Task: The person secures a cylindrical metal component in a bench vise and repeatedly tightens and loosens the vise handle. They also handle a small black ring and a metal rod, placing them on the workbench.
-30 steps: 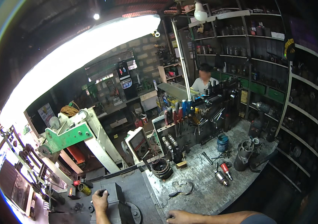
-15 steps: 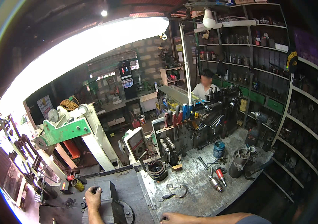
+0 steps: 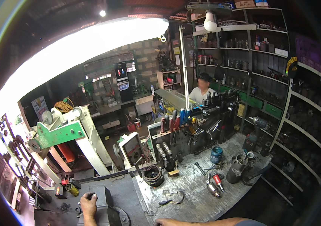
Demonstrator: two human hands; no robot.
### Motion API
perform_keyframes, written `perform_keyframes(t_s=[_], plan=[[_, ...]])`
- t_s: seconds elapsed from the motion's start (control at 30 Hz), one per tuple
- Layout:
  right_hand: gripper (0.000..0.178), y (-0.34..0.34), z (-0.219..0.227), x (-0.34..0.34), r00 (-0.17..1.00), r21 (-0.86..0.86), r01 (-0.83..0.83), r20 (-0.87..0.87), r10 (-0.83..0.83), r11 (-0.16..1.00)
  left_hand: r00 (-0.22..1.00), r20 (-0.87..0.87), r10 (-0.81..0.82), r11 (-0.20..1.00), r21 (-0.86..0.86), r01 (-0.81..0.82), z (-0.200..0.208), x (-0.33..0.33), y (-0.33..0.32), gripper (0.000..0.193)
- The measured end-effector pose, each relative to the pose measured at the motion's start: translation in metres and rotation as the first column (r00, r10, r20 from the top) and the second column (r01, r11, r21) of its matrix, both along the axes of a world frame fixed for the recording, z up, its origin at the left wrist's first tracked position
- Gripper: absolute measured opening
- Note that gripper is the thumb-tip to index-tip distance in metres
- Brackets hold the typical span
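My left hand (image 3: 88, 203) is at the bottom, left of the middle, over the dark metal bench vise (image 3: 105, 202). Its fingers are curled in and the thumb lies near them; whatever they may hold is too small or hidden to name. Across the lower edge, my right forearm (image 3: 205, 222) reaches in from the right. Only part of my right hand (image 3: 163, 221) shows at the bench edge, and its fingers are cut off by the picture. A strap with a dark end (image 3: 172, 196) lies on the metal bench top beyond it.
A round dark motor housing (image 3: 153, 176), a red-and-silver air tool (image 3: 217, 181), a blue can (image 3: 216, 154) and a dark metal cylinder (image 3: 237, 169) stand or lie on the bench (image 3: 194, 188). A tool rack (image 3: 175, 132) rises behind. Another person (image 3: 200, 92) is beyond it.
The whole view has shifted slightly, so the scene sits a little further left. My right hand shows lower and is more cut off; my left hand stays over the vise.
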State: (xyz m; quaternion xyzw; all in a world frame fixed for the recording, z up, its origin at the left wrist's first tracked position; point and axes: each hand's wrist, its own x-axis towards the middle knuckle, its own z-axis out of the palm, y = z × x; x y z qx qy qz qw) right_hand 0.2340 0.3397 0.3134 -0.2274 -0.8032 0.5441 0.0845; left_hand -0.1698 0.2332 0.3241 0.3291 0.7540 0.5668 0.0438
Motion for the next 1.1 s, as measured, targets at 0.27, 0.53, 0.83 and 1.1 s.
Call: perform_keyframes(t_s=[0.27, 0.53, 0.83, 1.1], plan=[[0.040, 0.001, -0.011, 0.000, 0.999, -0.015, -0.017, 0.050, 0.018, 1.000, 1.000, 0.008, -0.014, 1.000, 0.019, 0.014, -0.001, 0.000, 0.000, 0.017], [0.041, -0.002, -0.010, -0.003, 0.999, 0.002, -0.018, 0.036, 0.018, 1.000, 1.000, -0.023, 0.012, 0.999, -0.037, -0.013, 0.001, 0.002, -0.002, 0.019], [0.039, -0.002, -0.004, 0.005, 0.999, -0.025, -0.017, 0.036, 0.018, 1.000, 0.998, -0.059, -0.014, 1.000, -0.006, 0.013, -0.014, -0.016, 0.001, 0.021], [0.040, -0.015, -0.038, 0.013, 0.999, -0.056, 0.031, 0.019, -0.030, 0.998, 0.998, -0.006, -0.062, 0.997, 0.054, 0.062, -0.019, -0.015, 0.000, 0.018]])
